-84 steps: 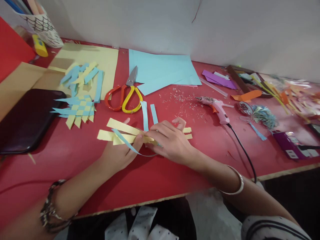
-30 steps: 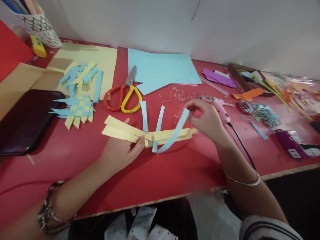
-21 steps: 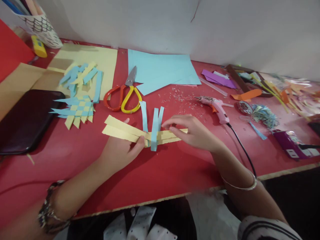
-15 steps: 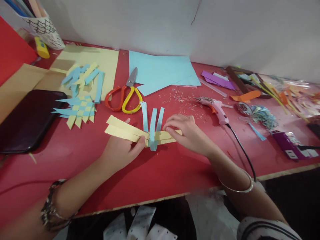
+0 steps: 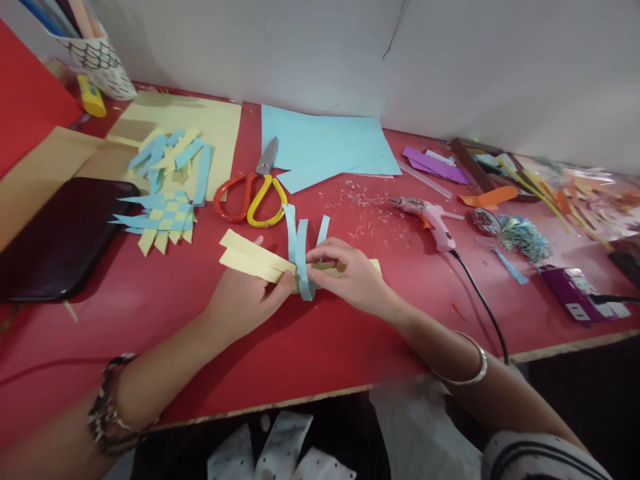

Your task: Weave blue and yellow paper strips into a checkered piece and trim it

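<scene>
Two yellow paper strips (image 5: 254,255) are pinched in my left hand (image 5: 240,303), its thumb pressed on them near the crossing. Blue paper strips (image 5: 301,250) cross the yellow ones there, several ends standing up and one looped below. My right hand (image 5: 353,277) is closed at the right of the crossing, thumb and fingers on the paper strips beside the blue loop. Which strip sits between its fingertips is partly hidden. Behind my left hand lie scissors (image 5: 256,193) with red and yellow handles. A woven blue and yellow paper piece (image 5: 167,217) rests further left.
Blue sheets (image 5: 330,143) and a yellow sheet (image 5: 225,127) lie at the back, with loose strips (image 5: 173,157) on the yellow one. A pink glue gun (image 5: 433,223) trails its cord at the right. A black phone-like slab (image 5: 60,240) lies left; a purple power strip (image 5: 575,293) sits right.
My right hand has moved left along the yellow strips to the blue strips. The looped blue strip's upper end now leans further left. My left hand keeps its pinch.
</scene>
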`<state>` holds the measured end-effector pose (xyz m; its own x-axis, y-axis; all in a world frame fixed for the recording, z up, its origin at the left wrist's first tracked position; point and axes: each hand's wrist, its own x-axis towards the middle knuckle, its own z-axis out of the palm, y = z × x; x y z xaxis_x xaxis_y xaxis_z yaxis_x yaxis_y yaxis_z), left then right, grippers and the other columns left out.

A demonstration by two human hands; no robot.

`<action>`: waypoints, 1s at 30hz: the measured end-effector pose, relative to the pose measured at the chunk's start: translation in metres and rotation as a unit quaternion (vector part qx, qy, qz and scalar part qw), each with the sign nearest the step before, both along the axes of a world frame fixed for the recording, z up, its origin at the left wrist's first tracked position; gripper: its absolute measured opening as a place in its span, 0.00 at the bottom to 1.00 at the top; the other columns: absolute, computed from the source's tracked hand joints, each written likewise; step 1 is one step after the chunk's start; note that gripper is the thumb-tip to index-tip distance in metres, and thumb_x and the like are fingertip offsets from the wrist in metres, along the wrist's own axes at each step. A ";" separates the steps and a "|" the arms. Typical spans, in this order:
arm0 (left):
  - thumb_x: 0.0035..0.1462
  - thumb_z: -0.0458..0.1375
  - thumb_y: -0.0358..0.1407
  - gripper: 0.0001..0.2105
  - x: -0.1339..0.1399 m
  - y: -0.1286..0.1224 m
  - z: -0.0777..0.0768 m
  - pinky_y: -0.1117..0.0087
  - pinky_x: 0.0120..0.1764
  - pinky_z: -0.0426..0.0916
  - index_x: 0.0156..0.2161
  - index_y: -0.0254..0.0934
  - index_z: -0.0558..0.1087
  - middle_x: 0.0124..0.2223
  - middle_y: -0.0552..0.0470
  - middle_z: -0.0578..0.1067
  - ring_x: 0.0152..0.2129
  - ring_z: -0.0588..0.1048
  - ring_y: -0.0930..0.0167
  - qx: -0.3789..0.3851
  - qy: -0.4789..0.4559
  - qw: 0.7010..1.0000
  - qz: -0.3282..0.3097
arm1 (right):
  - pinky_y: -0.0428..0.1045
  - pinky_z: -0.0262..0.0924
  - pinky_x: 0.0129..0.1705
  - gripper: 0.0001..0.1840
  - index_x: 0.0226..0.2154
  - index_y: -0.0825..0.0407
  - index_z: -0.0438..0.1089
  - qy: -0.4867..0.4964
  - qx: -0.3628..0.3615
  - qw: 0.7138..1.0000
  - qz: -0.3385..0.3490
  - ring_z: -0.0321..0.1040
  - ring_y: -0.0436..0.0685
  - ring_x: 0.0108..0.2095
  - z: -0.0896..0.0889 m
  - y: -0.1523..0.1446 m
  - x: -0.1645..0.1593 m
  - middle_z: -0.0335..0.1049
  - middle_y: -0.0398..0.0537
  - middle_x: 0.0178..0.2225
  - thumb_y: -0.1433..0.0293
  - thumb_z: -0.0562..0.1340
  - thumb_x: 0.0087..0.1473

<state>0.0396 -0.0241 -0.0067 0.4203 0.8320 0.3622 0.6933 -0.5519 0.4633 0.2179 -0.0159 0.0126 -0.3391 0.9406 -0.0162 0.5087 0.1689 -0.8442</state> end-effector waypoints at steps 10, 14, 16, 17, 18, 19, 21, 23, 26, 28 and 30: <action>0.55 0.42 0.35 0.14 0.003 0.000 0.005 0.72 0.19 0.54 0.19 0.39 0.59 0.15 0.57 0.64 0.14 0.64 0.74 -0.006 -0.006 1.000 0.010 | 0.45 0.56 0.33 0.05 0.29 0.51 0.64 0.051 0.004 0.998 0.039 0.60 0.47 0.29 0.004 -0.008 -0.005 0.61 0.41 0.29 0.70 0.61 0.46; 0.55 0.42 0.34 0.14 0.003 0.001 0.004 0.71 0.21 0.56 0.20 0.38 0.61 0.17 0.56 0.67 0.16 0.66 0.73 -0.022 -0.014 1.000 -0.006 | 0.48 0.57 0.39 0.07 0.32 0.50 0.62 0.046 0.072 0.993 0.080 0.60 0.51 0.36 0.007 -0.009 -0.005 0.62 0.45 0.33 0.72 0.60 0.46; 0.56 0.42 0.35 0.14 0.003 0.002 0.003 0.71 0.21 0.56 0.21 0.38 0.62 0.18 0.56 0.67 0.16 0.66 0.73 -0.033 -0.018 0.999 -0.012 | 0.51 0.57 0.42 0.09 0.34 0.50 0.62 0.048 0.096 0.989 0.098 0.60 0.53 0.40 0.008 -0.009 -0.004 0.62 0.47 0.36 0.73 0.60 0.47; 0.56 0.42 0.35 0.15 0.003 0.002 0.003 0.71 0.21 0.57 0.20 0.38 0.62 0.17 0.56 0.67 0.16 0.66 0.73 -0.034 -0.019 0.999 -0.014 | 0.51 0.57 0.44 0.09 0.34 0.50 0.62 0.049 0.100 0.988 0.104 0.60 0.53 0.41 0.007 -0.010 -0.004 0.62 0.48 0.37 0.72 0.60 0.47; 0.56 0.43 0.35 0.15 0.002 0.002 0.002 0.71 0.22 0.58 0.20 0.38 0.62 0.17 0.56 0.67 0.16 0.66 0.72 -0.031 -0.019 0.999 -0.017 | 0.52 0.57 0.44 0.08 0.34 0.50 0.62 0.050 0.100 0.988 0.107 0.60 0.54 0.42 0.007 -0.010 -0.004 0.61 0.48 0.37 0.72 0.60 0.47; 0.56 0.43 0.35 0.16 0.002 0.002 0.002 0.71 0.23 0.59 0.19 0.38 0.62 0.17 0.56 0.67 0.16 0.66 0.72 -0.029 -0.019 0.999 -0.023 | 0.52 0.57 0.45 0.07 0.33 0.50 0.63 0.051 0.097 0.988 0.108 0.60 0.54 0.43 0.006 -0.010 -0.004 0.61 0.48 0.37 0.72 0.60 0.47; 0.56 0.44 0.35 0.15 0.001 0.002 0.001 0.69 0.27 0.63 0.21 0.38 0.65 0.19 0.55 0.70 0.19 0.68 0.71 -0.023 -0.023 0.999 -0.033 | 0.52 0.57 0.45 0.05 0.30 0.50 0.63 0.057 0.090 0.989 0.105 0.61 0.54 0.43 0.006 -0.010 -0.004 0.61 0.48 0.38 0.72 0.60 0.47; 0.56 0.45 0.36 0.14 0.000 0.002 0.002 0.67 0.31 0.65 0.25 0.38 0.69 0.22 0.54 0.72 0.23 0.71 0.69 -0.018 -0.033 0.999 -0.038 | 0.51 0.58 0.45 0.03 0.28 0.50 0.62 0.069 0.087 0.988 0.107 0.62 0.53 0.43 0.007 -0.011 -0.003 0.62 0.48 0.39 0.72 0.59 0.47; 0.55 0.46 0.36 0.13 -0.001 0.002 0.003 0.64 0.39 0.66 0.27 0.40 0.72 0.26 0.55 0.76 0.27 0.74 0.68 -0.027 -0.039 0.997 -0.056 | 0.52 0.58 0.46 0.03 0.27 0.51 0.62 0.068 0.070 0.987 0.125 0.62 0.53 0.44 0.010 -0.011 -0.002 0.63 0.48 0.40 0.74 0.57 0.47; 0.53 0.46 0.36 0.13 0.000 0.002 0.004 0.61 0.45 0.64 0.25 0.41 0.72 0.27 0.57 0.77 0.28 0.75 0.68 -0.039 -0.042 0.996 -0.062 | 0.52 0.60 0.45 0.05 0.28 0.51 0.63 0.066 0.052 0.987 0.136 0.62 0.54 0.45 0.012 -0.011 -0.001 0.63 0.49 0.41 0.76 0.56 0.47; 0.50 0.48 0.38 0.11 0.001 0.001 0.005 0.60 0.48 0.62 0.25 0.42 0.72 0.27 0.57 0.78 0.28 0.75 0.68 -0.055 -0.049 0.996 -0.051 | 0.51 0.61 0.42 0.06 0.28 0.51 0.62 0.073 0.042 0.986 0.144 0.62 0.54 0.45 0.013 -0.012 0.001 0.62 0.49 0.43 0.77 0.55 0.46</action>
